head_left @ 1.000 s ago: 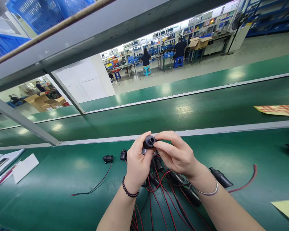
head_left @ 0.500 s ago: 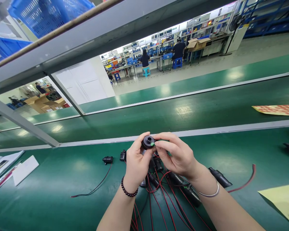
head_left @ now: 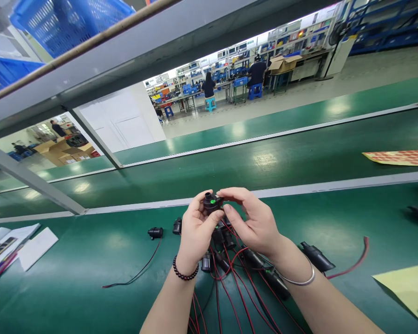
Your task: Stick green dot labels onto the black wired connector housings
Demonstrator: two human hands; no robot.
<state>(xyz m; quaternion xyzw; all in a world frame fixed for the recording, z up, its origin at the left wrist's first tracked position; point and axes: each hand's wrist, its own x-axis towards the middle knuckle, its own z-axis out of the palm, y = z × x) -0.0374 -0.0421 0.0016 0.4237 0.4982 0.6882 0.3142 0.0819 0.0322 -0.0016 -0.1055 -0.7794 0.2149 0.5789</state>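
Note:
My left hand (head_left: 201,227) is closed around a small black cylindrical part (head_left: 211,202), which has a short nozzle on top and a round green sticker on its face. Close against the part's right side is my right hand (head_left: 256,222), its fingers curved and apart, with the fingertips at the part's side outlet. Below both hands lies a pile of black parts (head_left: 226,239) with red and black wires. Left of the pile, one black part (head_left: 155,233) rests on the green table (head_left: 73,278) with its wire trailing toward the lower left.
Papers and a notebook (head_left: 38,248) lie at the left. A larger black part (head_left: 316,256) and a yellow sheet (head_left: 407,292) are at the right. Metal shelf posts (head_left: 35,178) and blue baskets (head_left: 73,23) stand beyond; people sit in the background.
The black part has tilted and turned in my left hand, so its green sticker now faces me. My right hand's fingers have spread slightly and its fingertip has come off the sticker.

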